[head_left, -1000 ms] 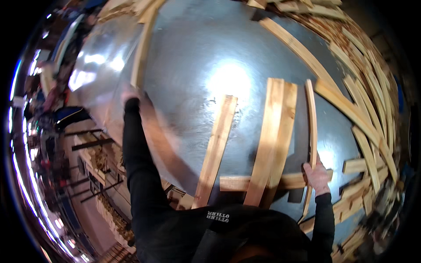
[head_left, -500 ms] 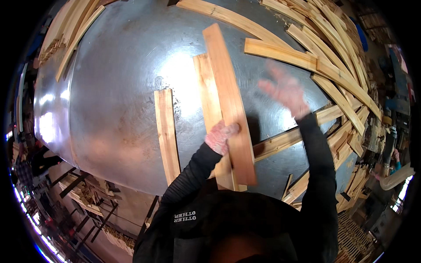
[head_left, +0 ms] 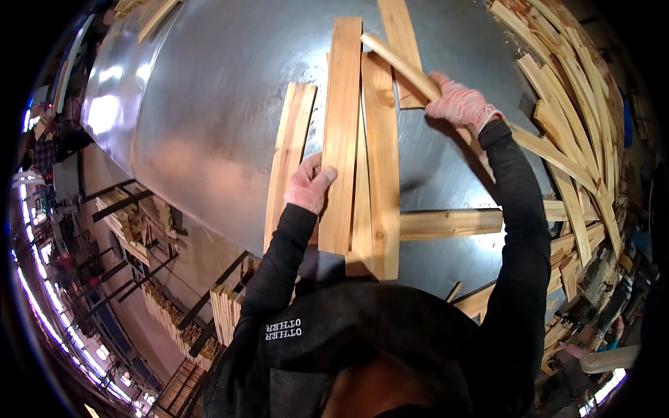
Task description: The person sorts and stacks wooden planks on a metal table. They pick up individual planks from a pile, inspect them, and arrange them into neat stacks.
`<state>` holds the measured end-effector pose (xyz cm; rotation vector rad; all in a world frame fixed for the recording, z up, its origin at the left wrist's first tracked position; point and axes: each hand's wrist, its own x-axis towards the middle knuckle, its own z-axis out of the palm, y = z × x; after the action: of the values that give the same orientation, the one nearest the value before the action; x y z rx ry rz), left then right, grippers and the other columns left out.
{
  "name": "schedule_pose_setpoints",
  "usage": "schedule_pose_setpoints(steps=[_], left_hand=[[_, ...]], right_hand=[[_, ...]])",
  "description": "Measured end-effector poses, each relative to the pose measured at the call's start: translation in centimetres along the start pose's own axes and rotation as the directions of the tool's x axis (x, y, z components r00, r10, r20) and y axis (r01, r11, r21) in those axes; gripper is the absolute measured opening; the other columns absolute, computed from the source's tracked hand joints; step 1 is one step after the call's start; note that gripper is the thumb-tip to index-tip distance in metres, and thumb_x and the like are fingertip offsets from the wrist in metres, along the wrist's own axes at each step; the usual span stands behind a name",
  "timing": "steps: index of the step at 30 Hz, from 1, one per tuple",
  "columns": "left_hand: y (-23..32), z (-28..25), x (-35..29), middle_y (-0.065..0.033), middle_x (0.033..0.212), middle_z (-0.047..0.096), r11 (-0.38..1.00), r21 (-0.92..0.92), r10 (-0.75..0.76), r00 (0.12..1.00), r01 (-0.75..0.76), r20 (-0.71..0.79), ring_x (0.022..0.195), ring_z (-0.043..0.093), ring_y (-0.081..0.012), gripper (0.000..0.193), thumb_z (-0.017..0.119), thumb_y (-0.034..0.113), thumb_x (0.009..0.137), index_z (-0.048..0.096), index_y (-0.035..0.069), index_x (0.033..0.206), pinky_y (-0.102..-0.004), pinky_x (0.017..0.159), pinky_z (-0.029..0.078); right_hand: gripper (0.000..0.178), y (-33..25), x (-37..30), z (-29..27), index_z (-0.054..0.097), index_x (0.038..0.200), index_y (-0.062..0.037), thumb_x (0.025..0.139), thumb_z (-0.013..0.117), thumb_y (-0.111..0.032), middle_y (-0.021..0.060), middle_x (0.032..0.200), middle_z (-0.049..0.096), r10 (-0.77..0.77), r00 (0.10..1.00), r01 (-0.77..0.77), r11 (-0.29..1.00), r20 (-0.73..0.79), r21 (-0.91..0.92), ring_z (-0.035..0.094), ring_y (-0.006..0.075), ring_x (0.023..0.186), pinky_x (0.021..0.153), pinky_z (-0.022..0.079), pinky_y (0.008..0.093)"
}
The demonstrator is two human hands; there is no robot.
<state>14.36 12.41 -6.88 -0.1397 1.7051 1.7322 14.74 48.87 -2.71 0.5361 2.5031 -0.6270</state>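
My gloved left hand (head_left: 310,184) grips the left edge of a reddish wooden plank (head_left: 342,111), thumb on top and fingers out of sight. This plank points away from me, partly over other boards. Close on its right lies a broader plank (head_left: 382,174), and to its left a shorter plank (head_left: 289,132). My right hand (head_left: 461,106), in a matching pinkish glove, is closed around another plank (head_left: 401,65). That one is tilted edge-up and slants from the far left toward my right forearm.
Beneath the boards is a shiny metal tabletop (head_left: 209,139). A loose plank (head_left: 402,45) lies at the far middle, and a crosswise plank (head_left: 449,224) at right. Several boards are heaped (head_left: 578,90) along the right edge. Stacked wood (head_left: 178,317) stands on racks at lower left.
My right hand, empty and blurred before, is now closed on a plank. The reddish plank under my left hand has straightened. The whole view has swung.
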Motion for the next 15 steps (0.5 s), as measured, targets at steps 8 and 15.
schedule_pose_setpoints(steps=[8, 15], left_hand=[[1.3, -0.8, -2.5, -0.0171, 0.128, 0.057, 0.827, 0.528, 0.303, 0.944, -0.192, -0.131, 0.114, 0.058, -0.0242, 0.048, 0.064, 0.012, 0.09, 0.049, -0.004, 0.133, -0.0339, 0.1, 0.045], [3.7, 8.3, -7.7, -0.0124, 0.132, 0.051, 0.618, -0.437, -0.52, 0.757, 0.653, 0.396, 0.12, 0.049, -0.0185, 0.067, 0.073, 0.018, 0.086, 0.038, 0.001, 0.14, -0.0355, 0.099, 0.045]], right_hand=[[0.04, 1.6, -9.1, 4.8, 0.068, 0.102, -0.0051, 0.089, 0.065, -0.042, 0.0084, 0.089, 0.065, -0.331, 0.922, 0.058, 0.631, 0.2, 0.774, 0.063, 0.0195, 0.091, 0.087, 0.05, 0.0337], [0.087, -7.3, -6.7, 0.5, 0.031, 0.144, 0.006, 0.087, 0.06, -0.052, 0.0179, 0.118, 0.061, -0.609, 0.745, 0.204, -0.181, -0.273, 0.962, 0.065, 0.0297, 0.101, 0.099, 0.048, 0.0448]])
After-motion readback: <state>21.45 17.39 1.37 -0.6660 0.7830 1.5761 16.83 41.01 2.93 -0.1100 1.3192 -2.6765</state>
